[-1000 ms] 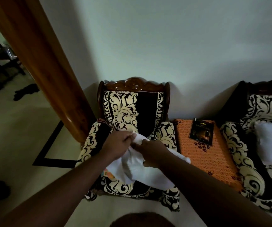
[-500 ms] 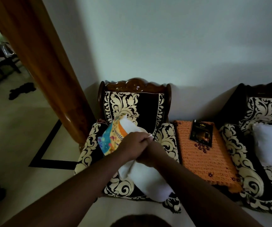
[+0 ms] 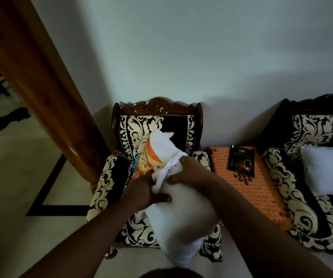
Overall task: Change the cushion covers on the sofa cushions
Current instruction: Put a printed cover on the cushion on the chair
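Note:
Above the armchair (image 3: 105, 177) I hold a white cushion (image 3: 181, 227), its lower end hanging past the seat's front. A cover (image 3: 157, 155), white inside with an orange and multicoloured print, sits over the cushion's upper end, partly turned inside out. My left hand (image 3: 141, 191) grips the cushion and the cover's edge from the left, thumb across the white fabric. My right hand (image 3: 187, 169) grips the bunched cover edge on the right. A second bare white cushion (image 3: 325, 169) lies on the sofa (image 3: 293, 189) at the right.
An orange-covered side table (image 3: 261, 195) stands between armchair and sofa, with a dark booklet (image 3: 241, 163) on it. A wooden door frame (image 3: 41, 77) slants down at the left. Dark cloth (image 3: 13, 117) lies on the floor beyond it.
Both hands have lifted the cushion and worked at the cover. The printed cover end now stands up in front of the chair back, and the cushion hangs lower toward me.

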`<state>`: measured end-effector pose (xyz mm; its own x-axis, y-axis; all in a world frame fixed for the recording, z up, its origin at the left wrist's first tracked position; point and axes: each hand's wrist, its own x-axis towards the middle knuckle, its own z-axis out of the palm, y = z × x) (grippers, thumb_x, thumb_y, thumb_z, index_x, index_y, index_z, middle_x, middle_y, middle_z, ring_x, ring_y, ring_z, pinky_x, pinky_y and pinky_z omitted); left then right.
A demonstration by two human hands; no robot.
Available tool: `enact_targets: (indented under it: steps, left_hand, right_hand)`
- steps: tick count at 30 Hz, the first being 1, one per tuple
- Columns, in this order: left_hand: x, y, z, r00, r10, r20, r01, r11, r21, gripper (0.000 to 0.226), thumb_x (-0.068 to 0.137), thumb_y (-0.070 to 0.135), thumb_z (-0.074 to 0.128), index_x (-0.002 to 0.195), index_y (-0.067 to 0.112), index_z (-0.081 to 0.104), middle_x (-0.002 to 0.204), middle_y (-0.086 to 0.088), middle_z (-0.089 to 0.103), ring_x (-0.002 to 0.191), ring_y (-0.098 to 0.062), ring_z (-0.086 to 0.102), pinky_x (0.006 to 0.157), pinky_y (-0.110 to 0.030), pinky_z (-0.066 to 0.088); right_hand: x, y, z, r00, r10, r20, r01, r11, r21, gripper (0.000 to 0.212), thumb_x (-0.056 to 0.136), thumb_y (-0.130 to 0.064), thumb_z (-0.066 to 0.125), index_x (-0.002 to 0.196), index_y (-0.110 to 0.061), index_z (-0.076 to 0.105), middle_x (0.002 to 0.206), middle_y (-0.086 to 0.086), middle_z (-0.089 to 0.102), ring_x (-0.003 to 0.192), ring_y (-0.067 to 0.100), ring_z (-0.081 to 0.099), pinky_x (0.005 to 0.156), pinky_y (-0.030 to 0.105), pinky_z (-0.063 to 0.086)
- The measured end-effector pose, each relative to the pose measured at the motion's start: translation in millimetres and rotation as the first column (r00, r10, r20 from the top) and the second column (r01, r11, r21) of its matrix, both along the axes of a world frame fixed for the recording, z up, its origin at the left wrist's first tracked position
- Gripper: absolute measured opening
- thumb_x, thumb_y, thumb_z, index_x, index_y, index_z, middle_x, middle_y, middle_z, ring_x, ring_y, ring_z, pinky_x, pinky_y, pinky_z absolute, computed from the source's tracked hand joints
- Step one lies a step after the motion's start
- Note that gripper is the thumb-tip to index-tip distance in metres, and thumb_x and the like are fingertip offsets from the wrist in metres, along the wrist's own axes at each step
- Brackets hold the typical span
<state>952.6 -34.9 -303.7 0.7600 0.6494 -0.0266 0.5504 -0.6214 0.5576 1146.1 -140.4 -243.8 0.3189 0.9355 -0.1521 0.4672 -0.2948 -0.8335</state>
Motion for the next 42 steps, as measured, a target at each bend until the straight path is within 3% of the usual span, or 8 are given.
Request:
enact_targets:
  steps: [5, 10, 17, 22, 25, 31, 35, 42]
  left_hand:
    - [1, 11, -13, 0.950, -0.272, 0.155, 0.200, 0.908, 0.368, 0.043, 0.087, 0.054, 0.059, 0.079, 0.016, 0.076, 0.066, -0.001, 0.071, 0.059, -0.018, 0.067, 0.054, -0.025, 0.051]
    - [8, 0, -20, 0.968, -0.152, 0.199, 0.068, 0.925, 0.374, 0.039, 0.081, 0.044, 0.055, 0.079, 0.010, 0.074, 0.062, -0.006, 0.070, 0.052, -0.026, 0.067, 0.047, -0.027, 0.050]
    - [25, 17, 4, 0.920, 0.205, 0.334, -0.284, 0.936, 0.207, 0.051, 0.087, 0.046, 0.046, 0.096, 0.006, 0.076, 0.076, -0.017, 0.073, 0.065, -0.037, 0.069, 0.058, -0.036, 0.052]
    - [51, 10, 15, 0.951, 0.215, 0.222, -0.213, 0.977, -0.030, 0.075, 0.082, 0.063, 0.044, 0.120, 0.003, 0.066, 0.102, -0.020, 0.073, 0.095, -0.039, 0.067, 0.075, -0.040, 0.051]
    - [61, 5, 26, 0.962, 0.218, 0.162, -0.193, 0.968, -0.158, 0.059, 0.094, 0.044, 0.062, 0.140, 0.008, 0.050, 0.126, -0.015, 0.065, 0.112, -0.035, 0.062, 0.089, -0.038, 0.050]
    - [75, 38, 72, 0.944, 0.258, 0.208, -0.233, 0.963, -0.134, 0.019, 0.101, 0.030, 0.055, 0.109, 0.016, 0.066, 0.101, 0.001, 0.065, 0.095, -0.020, 0.063, 0.072, -0.026, 0.041]
    - [98, -6, 64, 0.958, -0.011, 0.287, 0.089, 0.962, -0.260, 0.029, 0.099, 0.033, 0.059, 0.123, 0.021, 0.068, 0.118, 0.003, 0.070, 0.104, -0.012, 0.063, 0.087, -0.030, 0.049]
    - [41, -27, 25, 0.963, 0.174, 0.203, -0.143, 0.977, -0.158, 0.098, 0.075, 0.067, 0.074, 0.150, 0.027, 0.024, 0.135, 0.014, 0.044, 0.115, -0.011, 0.049, 0.095, -0.031, 0.046]
  right_hand:
    - [6, 4, 8, 0.996, 0.089, 0.010, -0.089, 0.996, 0.007, 0.040, 0.071, -0.018, 0.088, 0.106, -0.013, 0.069, 0.104, -0.003, 0.073, 0.096, 0.004, 0.067, 0.087, 0.024, 0.053]
    - [24, -11, 22, 0.987, 0.145, 0.063, -0.145, 0.989, -0.003, 0.049, 0.084, -0.024, 0.080, 0.129, -0.028, 0.059, 0.115, -0.020, 0.059, 0.101, -0.005, 0.056, 0.089, 0.011, 0.044]
    - [33, -77, -43, 0.830, -0.218, -0.513, 0.395, 0.879, 0.266, 0.076, 0.088, -0.045, 0.067, 0.153, -0.046, 0.028, 0.157, -0.006, 0.039, 0.139, 0.014, 0.045, 0.107, 0.035, 0.045]
    - [-29, -73, -98, 0.801, -0.377, -0.465, 0.504, 0.843, 0.185, 0.106, 0.061, -0.033, 0.097, 0.142, -0.046, 0.030, 0.134, -0.035, 0.051, 0.124, -0.009, 0.051, 0.094, 0.011, 0.044]
    - [-29, -69, -101, 0.777, -0.470, -0.419, 0.594, 0.767, 0.242, 0.092, 0.066, -0.020, 0.095, 0.137, -0.040, 0.041, 0.127, -0.026, 0.060, 0.117, -0.001, 0.059, 0.093, 0.025, 0.049]
    - [-17, -67, -93, 0.950, -0.311, 0.000, 0.303, 0.927, 0.221, 0.048, 0.073, -0.031, 0.087, 0.111, -0.034, 0.057, 0.095, -0.016, 0.073, 0.085, 0.003, 0.069, 0.075, 0.026, 0.052]
    - [-6, -47, -84, 0.960, -0.279, 0.029, 0.273, 0.953, 0.127, 0.048, 0.080, -0.041, 0.080, 0.122, -0.028, 0.060, 0.109, -0.006, 0.072, 0.098, 0.013, 0.068, 0.080, 0.026, 0.048]
    - [-8, -46, -61, 0.774, -0.488, -0.404, 0.626, 0.689, 0.366, 0.065, 0.080, -0.015, 0.084, 0.135, -0.032, 0.054, 0.126, -0.012, 0.067, 0.115, 0.007, 0.064, 0.100, 0.036, 0.053]
